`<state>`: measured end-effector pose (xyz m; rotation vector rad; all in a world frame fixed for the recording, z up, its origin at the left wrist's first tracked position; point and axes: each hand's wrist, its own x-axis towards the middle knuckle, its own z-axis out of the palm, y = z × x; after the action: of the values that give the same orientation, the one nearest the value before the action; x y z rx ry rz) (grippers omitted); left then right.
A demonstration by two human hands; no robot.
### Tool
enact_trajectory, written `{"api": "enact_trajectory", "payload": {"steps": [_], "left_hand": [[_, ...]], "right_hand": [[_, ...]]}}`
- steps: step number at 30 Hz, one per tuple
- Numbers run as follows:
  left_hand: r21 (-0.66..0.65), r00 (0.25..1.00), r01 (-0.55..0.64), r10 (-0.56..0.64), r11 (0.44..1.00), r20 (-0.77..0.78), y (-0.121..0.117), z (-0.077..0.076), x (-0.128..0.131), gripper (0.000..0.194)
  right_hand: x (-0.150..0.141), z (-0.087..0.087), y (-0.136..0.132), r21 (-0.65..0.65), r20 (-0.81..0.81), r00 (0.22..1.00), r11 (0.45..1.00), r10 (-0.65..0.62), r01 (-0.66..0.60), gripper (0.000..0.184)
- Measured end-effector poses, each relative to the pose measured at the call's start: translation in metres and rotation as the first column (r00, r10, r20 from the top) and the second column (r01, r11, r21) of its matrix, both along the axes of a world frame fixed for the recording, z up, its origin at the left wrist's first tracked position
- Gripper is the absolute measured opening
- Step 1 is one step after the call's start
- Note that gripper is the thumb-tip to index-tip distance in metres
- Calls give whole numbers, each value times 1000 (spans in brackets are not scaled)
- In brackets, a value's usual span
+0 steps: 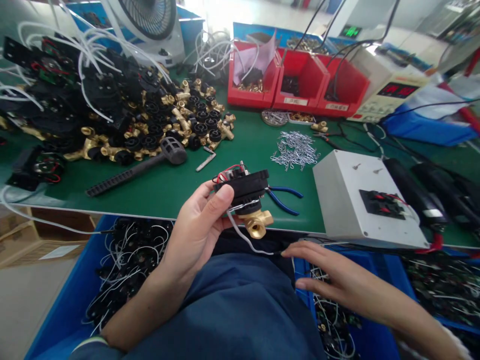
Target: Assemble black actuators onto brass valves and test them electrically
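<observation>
Near the bench's front edge, my left hand [197,220] grips a motorized valve [247,186] by its round black housing. Red wires and a small metal part show on top of it. A metal clip [244,205] crosses below the housing, and the brass valve body [257,223] points down and right. From the housing hangs a white cable [245,240], its dark end close to the fingertips of my right hand [326,270]. That hand is open, thumb and fingers apart; whether a fingertip touches the cable end I cannot tell. Behind the valve lie blue-handled pliers [287,196].
Left are brass valves [183,117], black housings [101,95] and a dark mallet [174,151]. Metal clips [296,149] lie before red bins [300,87]. A grey box [360,200] and power supply [390,87] stand right. Below, a blue crate [67,295] holds cabled parts.
</observation>
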<state>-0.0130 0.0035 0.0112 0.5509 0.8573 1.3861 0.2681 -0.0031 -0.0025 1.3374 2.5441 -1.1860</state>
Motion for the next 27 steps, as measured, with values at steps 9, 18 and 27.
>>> {"api": "enact_trajectory", "payload": {"steps": [9, 18, 27], "left_hand": [[31, 1000, -11, 10, 999, 17, -1, 4, -2, 42], [34, 999, -40, 39, 999, 10, -2, 0, -3, 43], [55, 996, -89, 89, 995, -1, -4, 11, -12, 26]], "right_hand": [[19, -103, -2, 145, 227, 956, 977, -188, 158, 36], [18, -103, -12, 79, 156, 985, 995, -80, 69, 23], [-8, -91, -23, 170, 88, 985, 972, 150, -163, 30]]}}
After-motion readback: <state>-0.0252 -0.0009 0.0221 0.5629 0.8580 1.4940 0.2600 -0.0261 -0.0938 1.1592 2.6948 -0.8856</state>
